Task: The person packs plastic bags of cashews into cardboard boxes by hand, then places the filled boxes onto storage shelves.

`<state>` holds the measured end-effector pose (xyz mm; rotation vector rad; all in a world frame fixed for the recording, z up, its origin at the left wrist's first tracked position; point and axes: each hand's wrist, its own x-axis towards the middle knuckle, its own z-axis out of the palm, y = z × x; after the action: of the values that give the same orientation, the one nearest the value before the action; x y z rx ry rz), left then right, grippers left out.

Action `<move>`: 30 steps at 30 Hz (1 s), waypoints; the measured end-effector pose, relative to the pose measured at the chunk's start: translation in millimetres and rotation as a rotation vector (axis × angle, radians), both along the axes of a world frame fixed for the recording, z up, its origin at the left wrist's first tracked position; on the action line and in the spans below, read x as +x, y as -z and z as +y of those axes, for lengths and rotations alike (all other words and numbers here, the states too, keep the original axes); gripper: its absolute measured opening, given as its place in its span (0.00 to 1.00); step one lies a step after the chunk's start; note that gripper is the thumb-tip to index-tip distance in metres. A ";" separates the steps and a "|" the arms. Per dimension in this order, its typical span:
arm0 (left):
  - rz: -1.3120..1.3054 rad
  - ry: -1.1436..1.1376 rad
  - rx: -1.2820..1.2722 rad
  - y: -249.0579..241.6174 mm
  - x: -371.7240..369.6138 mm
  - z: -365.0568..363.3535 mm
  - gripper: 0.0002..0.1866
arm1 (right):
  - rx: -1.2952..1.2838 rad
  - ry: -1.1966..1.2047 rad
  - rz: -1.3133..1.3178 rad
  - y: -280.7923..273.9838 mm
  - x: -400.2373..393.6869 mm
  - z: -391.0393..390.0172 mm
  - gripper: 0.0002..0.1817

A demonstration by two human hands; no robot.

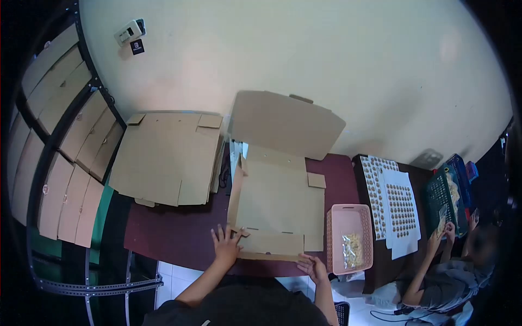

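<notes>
An unfolded cardboard box [277, 185] lies in front of me, its lid [288, 122] standing up against the wall. Its left side panel and front panel [272, 243] are partly raised. My left hand [225, 247] is at the front left corner, fingers spread, with the thumb side touching a small folded flap [240, 232]. At the front right corner, my right hand [314, 267] has its fingers on the edge of the front panel. The right side panel [314, 236] lies flat.
Stacked flat cardboard boxes [163, 157] lie left. A pink basket [349, 212] holding a clear bag of pale pieces [352, 250] stands right, beside sticker sheets [401, 206]. Further right, another person [451, 282] handles a small packet near a green basket [435, 190]. Boxes fill a rack [65, 190].
</notes>
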<state>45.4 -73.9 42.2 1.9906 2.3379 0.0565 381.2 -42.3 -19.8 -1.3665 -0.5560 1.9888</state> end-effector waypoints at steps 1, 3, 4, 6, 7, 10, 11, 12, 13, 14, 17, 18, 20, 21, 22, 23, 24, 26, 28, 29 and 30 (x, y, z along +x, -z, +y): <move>-0.033 0.070 -0.093 13.2 -8.0 5.9 0.31 | 0.018 0.037 0.085 -1.9 -3.8 -1.0 0.21; -0.110 0.159 -0.135 20.5 -18.7 14.8 0.30 | 0.042 0.137 0.206 -9.8 -14.8 2.2 0.19; -0.192 0.238 -0.169 16.5 -22.9 20.7 0.29 | 0.041 0.144 0.204 -9.2 -16.7 4.9 0.19; -0.330 0.234 -0.247 18.9 -35.3 29.6 0.28 | 0.171 0.199 0.229 -7.1 -19.8 10.5 0.17; -0.624 0.247 -0.260 30.0 -45.2 38.7 0.29 | 0.211 0.189 0.144 -15.9 -25.4 15.7 0.11; -1.217 0.222 -0.288 37.2 -65.2 51.1 0.33 | 0.295 0.345 0.272 -21.9 -30.6 30.4 0.07; -1.386 0.210 -0.258 41.2 -71.0 52.3 0.34 | 0.270 0.396 0.397 -25.5 -32.0 33.3 0.04; -1.554 0.198 -0.227 47.5 -77.3 53.6 0.35 | 0.282 0.396 0.402 -25.7 -36.1 36.4 0.04; -1.523 0.227 -0.264 56.9 -81.6 54.7 0.36 | 0.270 0.469 0.458 -23.8 -39.1 39.0 0.04; -1.520 0.238 -0.258 67.3 -83.2 50.0 0.36 | 0.255 0.541 0.511 -21.2 -38.8 39.2 0.04; -1.007 0.506 -0.396 45.7 -73.3 17.0 0.43 | 0.255 0.599 0.550 14.5 -25.2 37.1 0.05; -0.963 0.533 -0.409 25.1 -66.7 1.9 0.46 | 0.299 0.609 0.529 23.1 -23.4 34.4 0.05; -0.901 0.572 -0.419 19.1 -69.3 -5.0 0.48 | 0.341 0.576 0.601 26.3 -25.3 34.9 0.06; -0.926 0.584 -0.366 25.6 -72.1 -6.5 0.49 | 0.330 0.582 0.575 21.6 -28.3 32.8 0.06; -0.954 0.597 -0.311 34.0 -73.7 -7.1 0.51 | 0.321 0.589 0.546 6.3 -35.2 31.2 0.06; -0.969 0.553 -0.299 47.5 -77.1 -5.2 0.49 | 0.305 0.571 0.575 -11.3 -46.1 31.8 0.04; -0.974 0.559 -0.299 56.3 -79.1 -1.1 0.49 | 0.310 0.574 0.570 -14.8 -57.0 37.5 0.04; -0.972 0.383 -0.095 70.7 -77.6 -0.3 0.48 | 0.241 0.564 0.536 -14.4 -66.4 38.5 0.02; -0.903 0.320 0.092 79.2 -82.8 1.4 0.37 | 0.179 0.317 0.640 0.6 -57.8 34.0 0.05; -0.979 0.246 0.096 75.0 -92.2 5.8 0.30 | 0.208 0.206 0.674 5.7 -53.7 27.9 0.07; -1.049 0.172 0.105 70.7 -96.9 9.8 0.23 | 0.241 0.092 0.711 10.3 -51.1 24.6 0.10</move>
<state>-51.5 -64.1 -28.5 1.5646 1.4895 0.9573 330.0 -17.8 -30.1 -0.4713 -0.3666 2.0726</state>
